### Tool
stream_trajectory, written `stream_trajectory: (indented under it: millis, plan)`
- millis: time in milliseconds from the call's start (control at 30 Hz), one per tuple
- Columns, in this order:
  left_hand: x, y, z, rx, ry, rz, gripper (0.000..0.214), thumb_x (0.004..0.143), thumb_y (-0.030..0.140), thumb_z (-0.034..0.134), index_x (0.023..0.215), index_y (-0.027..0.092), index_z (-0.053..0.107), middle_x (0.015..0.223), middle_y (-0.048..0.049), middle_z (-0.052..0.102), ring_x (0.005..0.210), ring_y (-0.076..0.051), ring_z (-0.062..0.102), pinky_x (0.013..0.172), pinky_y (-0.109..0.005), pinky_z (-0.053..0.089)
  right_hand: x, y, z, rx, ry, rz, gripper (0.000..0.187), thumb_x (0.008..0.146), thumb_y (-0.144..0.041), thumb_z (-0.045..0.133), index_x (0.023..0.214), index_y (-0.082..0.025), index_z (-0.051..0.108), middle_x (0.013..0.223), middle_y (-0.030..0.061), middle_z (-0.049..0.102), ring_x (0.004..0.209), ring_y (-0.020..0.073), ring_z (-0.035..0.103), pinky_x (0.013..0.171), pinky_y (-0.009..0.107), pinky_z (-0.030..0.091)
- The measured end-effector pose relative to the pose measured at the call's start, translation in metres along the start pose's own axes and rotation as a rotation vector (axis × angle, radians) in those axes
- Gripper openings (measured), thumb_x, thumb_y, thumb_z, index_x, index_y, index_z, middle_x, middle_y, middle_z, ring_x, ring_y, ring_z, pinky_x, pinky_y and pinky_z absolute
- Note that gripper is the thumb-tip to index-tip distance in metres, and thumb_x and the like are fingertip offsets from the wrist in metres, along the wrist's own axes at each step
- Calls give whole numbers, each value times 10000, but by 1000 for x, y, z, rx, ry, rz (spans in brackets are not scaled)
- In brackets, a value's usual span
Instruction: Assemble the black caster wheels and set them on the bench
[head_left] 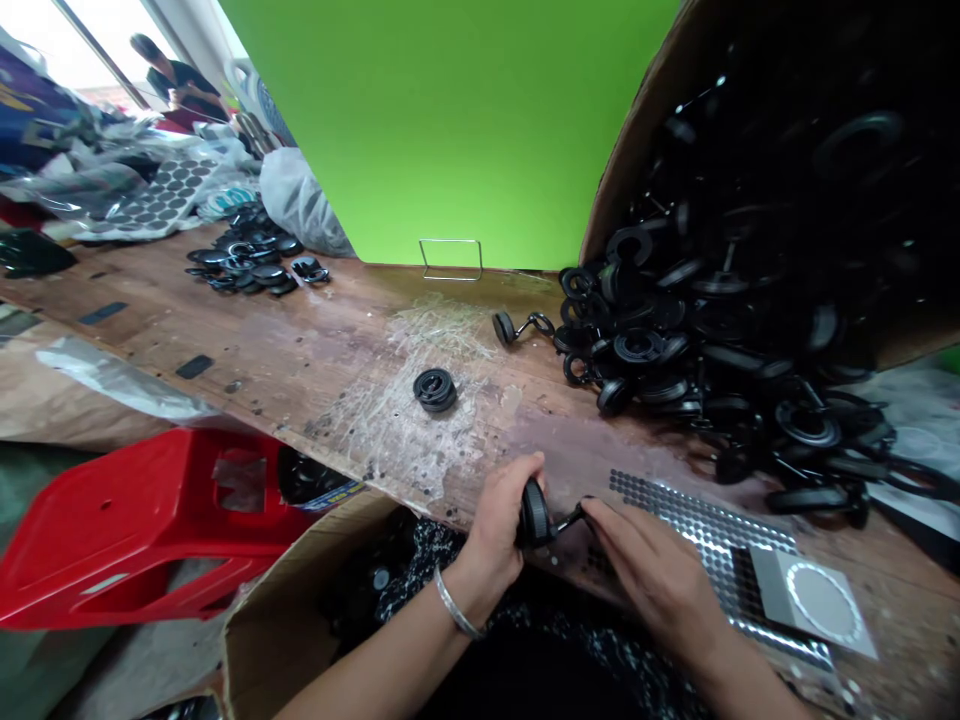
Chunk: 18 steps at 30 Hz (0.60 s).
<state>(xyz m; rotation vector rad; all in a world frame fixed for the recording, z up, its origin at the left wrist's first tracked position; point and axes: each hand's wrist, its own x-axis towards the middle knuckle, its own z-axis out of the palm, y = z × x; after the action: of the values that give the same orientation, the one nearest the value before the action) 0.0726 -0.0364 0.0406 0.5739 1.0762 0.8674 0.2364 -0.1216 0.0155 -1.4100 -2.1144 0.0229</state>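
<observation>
- We see a long wooden bench (315, 340) running left to right, scuffed and glue-stained in the middle, with a green wall (450, 120) behind it.
- At the right a big carton (622, 170) lies tipped on its side, spilling a heap of black parts (712, 340) across the bench towards us.
- Below the bench edge sit a red stool (135, 530) and an open box (300, 610), the box just under our left wrist.
- A second, smaller pile (247, 262) of black parts lies far left, well apart from our hands.
- A dotted sheet (705, 530) lies flat just right of our right hand, with a grey card (814, 600) on its near end.
- Our left hand (499, 530) is curled round a black wheel (535, 512), thumb and fingers clamped on its rim, at the bench's near edge.
- Our right hand (645, 570) pinches the thin hook (570, 517) that sticks out of the wheel; the piece's long axis runs left to right, wheel left, hook right, bridging both hands.
- A lone disc (435, 388) lies beyond our left hand, nearer to it than to the right.
- A loose wheel-and-hook (517, 326) sits farther back, beside the heap.
</observation>
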Motion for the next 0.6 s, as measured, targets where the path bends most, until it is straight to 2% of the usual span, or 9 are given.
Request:
stream_trajectory:
  millis: [167, 333, 500, 600]
  plan:
    - [-2, -5, 2, -26, -22, -29, 367, 723, 456, 653, 540, 185, 489, 460, 54, 422, 381, -73, 369, 421, -212, 330, -1, 7, -7, 69, 91, -82, 429, 920, -124, 519, 1340, -213, 531, 1060, 86, 698, 920, 184, 685, 818, 309, 566]
    - [0, -2, 3, -24, -10, 38, 376, 736, 458, 645, 536, 178, 495, 472, 45, 431, 392, -73, 382, 427, -207, 334, -4, 3, 4, 119, 251, 80, 493, 863, -123, 629, 1330, -197, 492, 1091, 84, 687, 957, 184, 687, 857, 296, 574]
    - [1, -4, 3, 19, 3, 69, 365, 757, 443, 624, 537, 178, 503, 482, 40, 447, 408, -76, 391, 441, -209, 326, -5, 2, 1, 70, 97, 23, 403, 919, -93, 510, 1296, -228, 549, 1198, 98, 636, 1086, 202, 638, 938, 341, 538]
    - [1, -9, 2, 57, 6, 30, 379, 764, 462, 623, 539, 179, 510, 473, 41, 446, 410, -81, 401, 446, -213, 320, -4, 4, -2, 73, 54, 12, 359, 935, -108, 485, 1268, -218, 560, 1125, 97, 654, 1015, 190, 655, 892, 326, 548]
